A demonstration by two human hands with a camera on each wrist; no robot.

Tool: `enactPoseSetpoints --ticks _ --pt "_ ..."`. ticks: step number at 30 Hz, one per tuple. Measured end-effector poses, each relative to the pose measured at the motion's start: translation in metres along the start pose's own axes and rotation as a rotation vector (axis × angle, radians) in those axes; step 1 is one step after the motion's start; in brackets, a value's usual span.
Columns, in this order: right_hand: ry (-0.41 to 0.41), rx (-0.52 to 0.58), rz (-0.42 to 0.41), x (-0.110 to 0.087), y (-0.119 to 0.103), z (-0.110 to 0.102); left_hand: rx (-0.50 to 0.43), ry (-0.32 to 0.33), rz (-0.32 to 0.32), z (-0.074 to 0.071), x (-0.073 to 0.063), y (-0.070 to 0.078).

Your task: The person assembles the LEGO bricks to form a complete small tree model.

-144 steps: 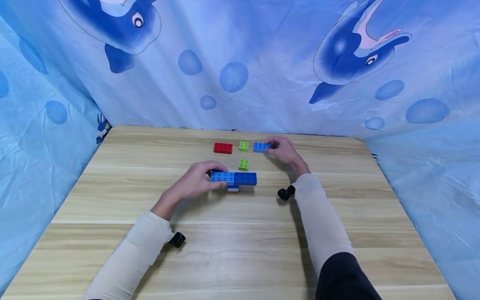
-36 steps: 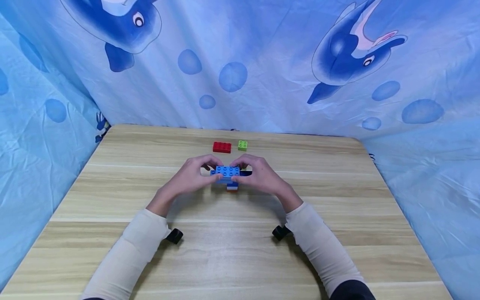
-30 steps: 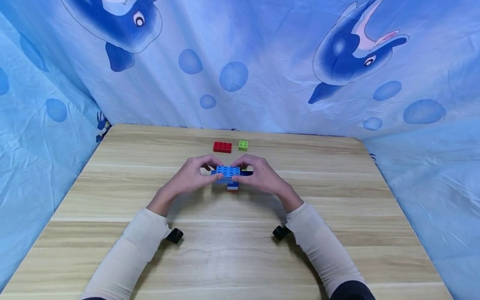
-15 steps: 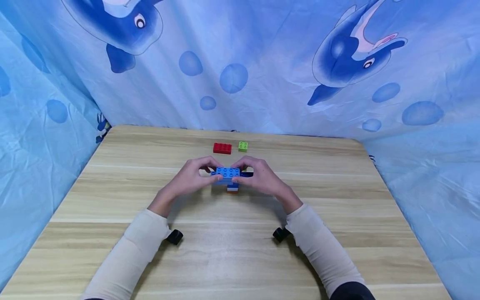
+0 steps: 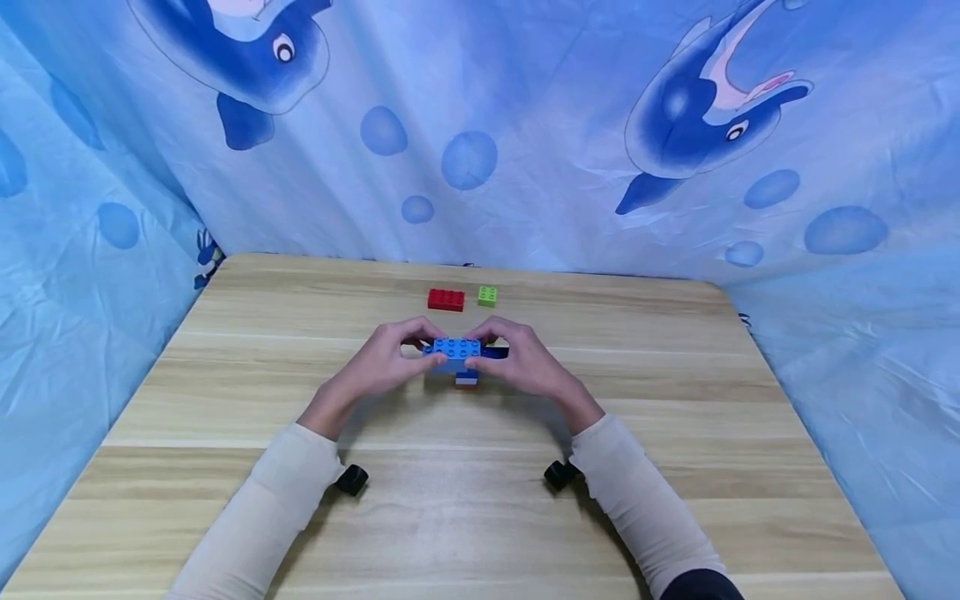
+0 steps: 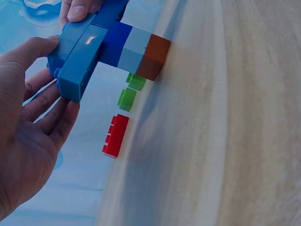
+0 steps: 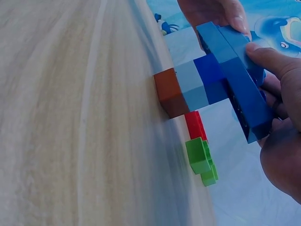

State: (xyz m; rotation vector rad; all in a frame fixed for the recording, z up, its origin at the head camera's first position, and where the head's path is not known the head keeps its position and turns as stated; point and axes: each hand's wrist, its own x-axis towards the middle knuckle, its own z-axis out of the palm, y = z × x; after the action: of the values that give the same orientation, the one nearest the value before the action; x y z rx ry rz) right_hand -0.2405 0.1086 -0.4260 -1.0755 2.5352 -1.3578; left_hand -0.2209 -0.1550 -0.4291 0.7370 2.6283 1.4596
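Observation:
Both hands pinch a light blue brick (image 5: 457,348) on top of a T-shaped brick build, the left hand (image 5: 390,357) at its left end and the right hand (image 5: 521,358) at its right. Under it lie a second light blue brick (image 6: 77,75) on the left and a dark blue brick (image 7: 247,99) on the right, end to end. These rest on a narrow column: a small dark blue brick (image 6: 115,43), a pale blue one (image 6: 134,49) and a brown one (image 6: 156,56) standing on the table. The right thumb presses near the top brick's edge.
Behind the build, a red brick (image 5: 446,300) and a lime green brick (image 5: 487,296) lie on the wooden table (image 5: 465,517). Another green brick (image 7: 197,155), mostly hidden in the head view, sits nearer the build. A blue dolphin-print curtain (image 5: 540,167) hangs behind.
The right hand has brought the light blue brick from the back right onto the build. The left hand has shifted from the lower brick to this one. Over the last second both hands stay almost still.

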Motion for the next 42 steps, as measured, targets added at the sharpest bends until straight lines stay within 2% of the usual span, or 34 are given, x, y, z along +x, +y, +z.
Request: enactPoseSetpoints --ticks 7,13,21,27,33,38,42 --pt "0.008 -0.050 0.024 -0.002 -0.003 -0.001 0.008 -0.007 -0.032 0.000 -0.001 0.003" --pt "-0.001 -0.049 0.048 -0.001 -0.002 -0.002 0.021 -0.011 -0.037 0.000 -0.001 0.001" --pt "-0.024 -0.051 0.057 -0.001 -0.006 -0.004 0.082 -0.035 -0.021 -0.004 -0.002 0.002" --pt "-0.022 -0.035 0.080 -0.002 -0.004 -0.014 0.090 -0.053 -0.006 -0.008 -0.003 0.005" --pt "0.039 0.005 0.155 0.000 0.010 -0.028 0.097 -0.074 -0.034 -0.013 -0.004 0.006" --pt "0.052 0.004 0.207 0.004 0.029 -0.033 0.107 -0.084 -0.071 -0.016 -0.005 0.006" --pt "0.050 -0.005 0.245 0.012 0.048 -0.032 0.118 -0.089 -0.074 -0.019 -0.007 0.007"
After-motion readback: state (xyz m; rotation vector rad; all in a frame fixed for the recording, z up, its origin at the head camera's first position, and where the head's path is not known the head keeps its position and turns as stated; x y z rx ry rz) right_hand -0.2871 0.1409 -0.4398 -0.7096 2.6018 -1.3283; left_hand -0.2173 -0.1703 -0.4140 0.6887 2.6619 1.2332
